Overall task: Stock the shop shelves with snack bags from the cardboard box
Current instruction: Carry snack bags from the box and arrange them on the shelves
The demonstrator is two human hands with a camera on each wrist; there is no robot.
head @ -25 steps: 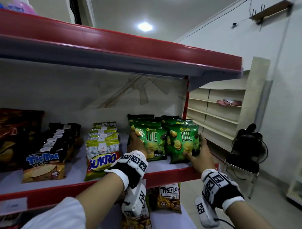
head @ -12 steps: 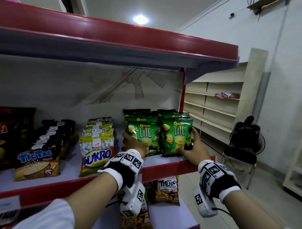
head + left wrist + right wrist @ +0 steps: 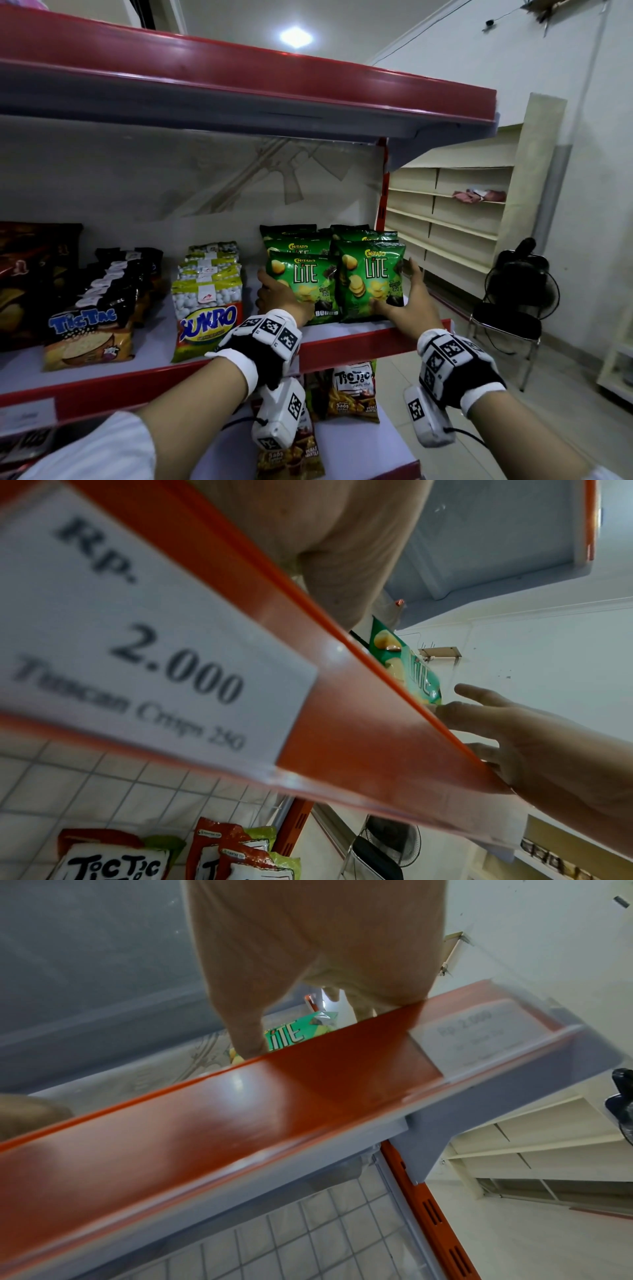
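Two hands (image 3: 346, 301) flanking two front green Lite bags (image 3: 337, 282)

1. Two green front bags (image 3: 371, 281) read "Chitato Lite".
2. A yellow bag (image 3: 208, 323) to their left read "Sukro".
3. A far-left bag (image 3: 87, 337) read "Tic Tac".
4. A lower-shelf bag (image 3: 352, 390) read "Tic Tic".
5. A shelf-edge price label (image 3: 137, 631) read "Rp. 2.000".
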